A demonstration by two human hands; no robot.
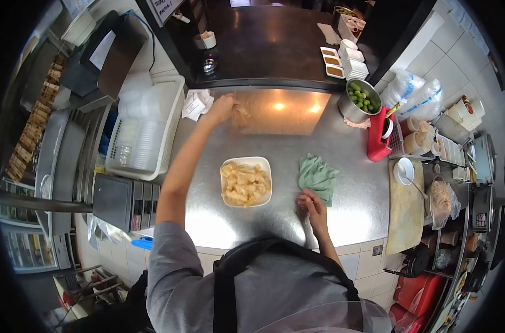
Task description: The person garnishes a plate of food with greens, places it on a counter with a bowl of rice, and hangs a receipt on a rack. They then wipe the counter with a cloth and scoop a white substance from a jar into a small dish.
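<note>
My left hand (pixel 224 107) is stretched to the far side of the steel counter, beside some crumpled white paper slips (pixel 197 104). Its fingers look drawn together; whatever they may hold is too small to make out. Below it, a white square dish (pixel 269 195) carries a heap of pale golden fried pieces (pixel 244 183). My right hand (pixel 314 210) hovers low over the counter at the near edge of a crumpled green cloth (pixel 318 176). Its fingers are loosely bent and apart, with nothing between them.
Left stands a white basket (pixel 166 130) of clear plastic containers. At the right are a steel pot (pixel 357 111) of green limes, a red holder (pixel 378 137), a cutting board (pixel 405 213) and a white bowl (pixel 402 170). Sauce dishes (pixel 333 62) sit on the dark shelf.
</note>
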